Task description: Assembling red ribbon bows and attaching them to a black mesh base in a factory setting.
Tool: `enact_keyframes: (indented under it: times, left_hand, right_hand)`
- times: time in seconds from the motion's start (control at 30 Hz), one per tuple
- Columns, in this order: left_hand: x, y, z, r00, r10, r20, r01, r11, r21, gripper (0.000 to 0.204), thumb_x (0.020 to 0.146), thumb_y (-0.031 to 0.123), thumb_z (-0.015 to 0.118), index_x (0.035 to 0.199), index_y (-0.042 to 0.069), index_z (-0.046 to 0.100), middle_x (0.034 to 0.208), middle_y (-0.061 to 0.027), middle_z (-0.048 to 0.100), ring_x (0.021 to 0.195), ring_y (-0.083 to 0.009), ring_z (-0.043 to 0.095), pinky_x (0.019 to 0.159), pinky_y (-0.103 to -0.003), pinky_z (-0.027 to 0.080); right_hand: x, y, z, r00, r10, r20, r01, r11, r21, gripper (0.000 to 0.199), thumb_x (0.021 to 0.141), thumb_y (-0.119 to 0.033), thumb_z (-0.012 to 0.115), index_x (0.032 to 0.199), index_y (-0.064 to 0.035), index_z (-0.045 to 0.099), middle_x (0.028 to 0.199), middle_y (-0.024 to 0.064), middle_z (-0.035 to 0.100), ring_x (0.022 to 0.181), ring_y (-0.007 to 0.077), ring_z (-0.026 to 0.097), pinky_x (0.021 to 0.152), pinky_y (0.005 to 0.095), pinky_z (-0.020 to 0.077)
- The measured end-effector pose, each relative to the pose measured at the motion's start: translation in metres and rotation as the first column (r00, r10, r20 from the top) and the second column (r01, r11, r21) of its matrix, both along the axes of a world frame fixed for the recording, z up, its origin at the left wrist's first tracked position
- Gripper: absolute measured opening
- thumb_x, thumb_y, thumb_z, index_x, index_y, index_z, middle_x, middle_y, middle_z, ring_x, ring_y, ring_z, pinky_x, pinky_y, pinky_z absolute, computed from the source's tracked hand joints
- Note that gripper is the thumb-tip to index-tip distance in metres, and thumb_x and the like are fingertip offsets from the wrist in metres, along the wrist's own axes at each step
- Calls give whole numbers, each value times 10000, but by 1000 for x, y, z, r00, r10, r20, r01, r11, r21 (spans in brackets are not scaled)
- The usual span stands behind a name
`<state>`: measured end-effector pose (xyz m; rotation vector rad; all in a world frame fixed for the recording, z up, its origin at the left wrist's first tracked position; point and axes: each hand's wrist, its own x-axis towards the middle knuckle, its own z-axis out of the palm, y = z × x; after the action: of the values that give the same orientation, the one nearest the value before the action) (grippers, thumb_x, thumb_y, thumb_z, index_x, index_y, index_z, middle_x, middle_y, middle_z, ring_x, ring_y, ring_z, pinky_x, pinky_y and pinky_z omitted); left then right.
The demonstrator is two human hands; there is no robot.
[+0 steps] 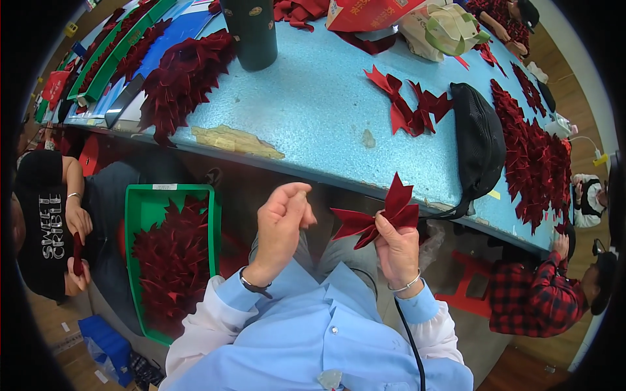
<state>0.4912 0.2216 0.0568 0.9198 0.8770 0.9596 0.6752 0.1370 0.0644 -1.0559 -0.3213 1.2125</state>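
The right hand (399,254) is clamping a dark red bow (399,203) between thumb and fingers, near the blue table's (319,117) near edge. The left hand (282,220) is curling to the left; I cannot tell whether its fingertips are meeting. Farther left, a green bin (214,241) is holding red bows (171,257); farther right, a black pouch (479,140) is lying on the table.

Brown flooring (528,362) shows beyond the blue table (313,107).

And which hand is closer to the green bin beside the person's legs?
Left. The left hand is up to the right of the green bin, not touching it. The right hand is farther right, holding a red bow.
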Motion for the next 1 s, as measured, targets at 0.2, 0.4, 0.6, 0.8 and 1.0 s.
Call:
enact_keyframes:
  times: [0.2, 0.4, 0.6, 0.8, 1.0]
  left_hand:
    - [10, -16, 7, 989, -1, 146, 22, 989, -149, 299, 890, 114, 585, 1152, -10, 512, 846, -71, 632, 791, -91, 590, 715, -229, 461]
    - [31, -22, 16, 984, -134, 115, 154, 971, -183, 168, 864, 138, 640, 940, -12, 624, 760, -25, 637, 701, -65, 582, 653, -204, 466]
    - [28, -23, 12, 994, -105, -26, 100, 983, -152, 165, 855, 150, 656, 794, -4, 658, 701, 12, 628, 616, -33, 540, 558, -185, 435]
    - [-4, -6, 10, 973, -10, -231, 20, 999, 41, 143, 858, 141, 648, 837, 1, 668, 671, -16, 632, 598, -47, 552, 560, -183, 427]
    - [21, 16, 53, 987, -124, -100, 121, 992, -38, 140, 842, 114, 653, 910, -6, 676, 763, -32, 656, 704, -65, 590, 665, -189, 461]
  right_hand:
    - [-7, 4, 8, 998, -62, 3, 62, 998, 29, 233, 830, 4, 641, 1052, -21, 576, 985, 49, 624, 916, 136, 583, 849, 281, 455]
    - [-17, 1, 17, 999, -42, 18, 41, 998, 51, 269, 818, 22, 646, 1067, -42, 566, 989, 46, 616, 909, 132, 579, 846, 283, 455]
    - [-12, -2, 6, 1000, -2, 19, 2, 1000, 4, 297, 805, 37, 653, 1076, -43, 561, 999, 42, 611, 905, 130, 578, 837, 280, 460]
    - [-1, 0, 11, 1000, 21, -12, -21, 1000, 2, 310, 793, 40, 667, 1076, -36, 567, 996, 34, 614, 892, 126, 578, 819, 271, 468]
    - [-4, -7, 18, 980, 193, 54, -188, 979, -79, 348, 783, 29, 681, 1102, -39, 559, 999, 30, 607, 908, 129, 578, 828, 280, 475]
